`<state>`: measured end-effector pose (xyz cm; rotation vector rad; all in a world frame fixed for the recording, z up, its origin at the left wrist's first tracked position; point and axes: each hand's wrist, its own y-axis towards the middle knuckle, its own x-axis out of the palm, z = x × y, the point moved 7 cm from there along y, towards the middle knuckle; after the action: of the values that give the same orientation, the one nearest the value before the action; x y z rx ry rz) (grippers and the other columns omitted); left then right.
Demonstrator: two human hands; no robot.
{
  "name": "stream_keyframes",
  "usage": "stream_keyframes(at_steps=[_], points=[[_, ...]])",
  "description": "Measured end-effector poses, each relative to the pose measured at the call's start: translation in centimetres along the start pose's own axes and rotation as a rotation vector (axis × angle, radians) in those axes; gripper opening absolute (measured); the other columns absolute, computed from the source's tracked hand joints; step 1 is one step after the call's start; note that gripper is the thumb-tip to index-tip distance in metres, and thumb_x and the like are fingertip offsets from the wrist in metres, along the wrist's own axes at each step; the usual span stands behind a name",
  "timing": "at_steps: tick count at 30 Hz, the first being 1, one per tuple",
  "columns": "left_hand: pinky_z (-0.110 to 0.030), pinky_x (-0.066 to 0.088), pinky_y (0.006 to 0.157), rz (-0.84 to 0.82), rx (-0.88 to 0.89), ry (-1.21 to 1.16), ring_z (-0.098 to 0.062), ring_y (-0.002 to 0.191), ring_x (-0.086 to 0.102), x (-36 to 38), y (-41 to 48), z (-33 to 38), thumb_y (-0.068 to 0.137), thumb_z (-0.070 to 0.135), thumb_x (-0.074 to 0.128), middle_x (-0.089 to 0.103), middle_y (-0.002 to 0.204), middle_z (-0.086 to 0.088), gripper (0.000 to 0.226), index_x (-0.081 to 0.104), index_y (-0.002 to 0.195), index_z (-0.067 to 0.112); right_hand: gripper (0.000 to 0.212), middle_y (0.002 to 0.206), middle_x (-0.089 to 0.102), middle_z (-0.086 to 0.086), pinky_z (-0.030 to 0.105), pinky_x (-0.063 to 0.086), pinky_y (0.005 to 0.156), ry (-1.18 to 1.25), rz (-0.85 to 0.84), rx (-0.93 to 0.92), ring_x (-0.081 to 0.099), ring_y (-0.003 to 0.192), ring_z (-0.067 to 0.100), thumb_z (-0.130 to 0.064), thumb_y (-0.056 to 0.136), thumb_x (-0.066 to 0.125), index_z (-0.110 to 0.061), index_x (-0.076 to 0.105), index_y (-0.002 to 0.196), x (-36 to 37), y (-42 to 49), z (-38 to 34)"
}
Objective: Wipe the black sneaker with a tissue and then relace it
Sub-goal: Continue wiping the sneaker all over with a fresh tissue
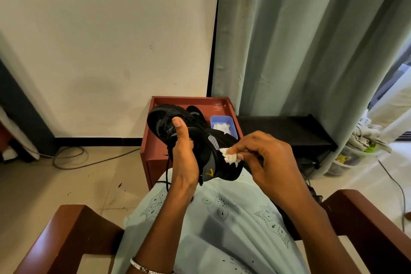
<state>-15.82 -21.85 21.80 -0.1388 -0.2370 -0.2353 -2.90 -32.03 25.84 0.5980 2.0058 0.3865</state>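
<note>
Beneath a cream wall [111, 51] and pale green curtain [300, 40], above a reddish side table [153, 151] bearing a blue tissue tub [234, 128], the seated person's left hand [184, 158] grips the black sneaker [200, 140], thumb raised along it, while the right hand [264, 158] pinches a crumpled white tissue [229, 157] against its near end.

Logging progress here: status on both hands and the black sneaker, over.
Left hand grips black sneaker. Right hand pinches crumpled white tissue against its side. Black lace dangles loose; nothing in the way.
</note>
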Motion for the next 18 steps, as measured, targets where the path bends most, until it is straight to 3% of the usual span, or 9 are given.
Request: stream_keyframes(at_steps=[5, 9, 13, 16, 18], points=[[-0.058, 0.023, 0.118, -0.029, -0.037, -0.054, -0.046, 0.139, 0.024, 0.5, -0.2, -0.4, 0.072, 0.087, 0.024, 0.02, 0.146, -0.033, 0.117, 0.018, 0.141, -0.009, 0.032, 0.09, 0.069, -0.007, 0.033, 0.056, 0.075, -0.028, 0.056, 0.01, 0.065, 0.084, 0.014, 0.007, 0.081, 0.07, -0.023, 0.078, 0.09, -0.3, 0.3, 0.1], [-0.056, 0.029, 0.117, -0.054, -0.018, -0.1, -0.045, 0.138, 0.031, 1.0, -0.3, -0.7, 0.067, 0.091, 0.029, 0.028, 0.144, -0.034, 0.124, 0.027, 0.141, -0.009, 0.023, 0.091, 0.071, 0.0, 0.045, 0.056, 0.078, -0.054, 0.145, 0.048, 0.066, 0.087, 0.023, 0.003, 0.085, 0.068, -0.017, 0.078, 0.09, 0.0, 2.0, 0.7], [-0.056, 0.031, 0.115, -0.045, -0.022, -0.14, -0.037, 0.136, 0.044, 0.6, 0.2, -1.2, 0.059, 0.099, 0.036, 0.045, 0.146, -0.024, 0.125, 0.043, 0.146, 0.009, 0.022, 0.091, 0.068, -0.008, 0.025, 0.053, 0.076, 0.05, 0.164, 0.062, 0.063, 0.086, 0.008, 0.001, 0.087, 0.067, -0.02, 0.074, 0.09, 0.3, 1.5, 0.8], [-0.059, 0.019, 0.116, 0.044, -0.019, -0.153, -0.049, 0.138, 0.022, 0.0, 0.2, -0.5, 0.082, 0.076, 0.028, 0.022, 0.148, -0.034, 0.103, 0.02, 0.145, -0.005, 0.021, 0.091, 0.064, -0.01, 0.013, 0.048, 0.068, 0.136, 0.126, 0.107, 0.062, 0.083, 0.006, 0.0, 0.088, 0.068, -0.02, 0.074, 0.09, 0.1, -0.1, 1.1], [-0.054, 0.024, 0.113, 0.097, -0.039, -0.176, -0.048, 0.134, 0.023, -0.4, 0.3, -0.6, 0.095, 0.063, 0.027, 0.02, 0.144, -0.036, 0.088, 0.015, 0.142, -0.01, 0.02, 0.092, 0.064, -0.01, 0.012, 0.049, 0.069, 0.175, 0.079, 0.137, 0.062, 0.085, 0.007, 0.0, 0.087, 0.07, -0.02, 0.075, 0.091, 0.3, -1.1, 1.0]])
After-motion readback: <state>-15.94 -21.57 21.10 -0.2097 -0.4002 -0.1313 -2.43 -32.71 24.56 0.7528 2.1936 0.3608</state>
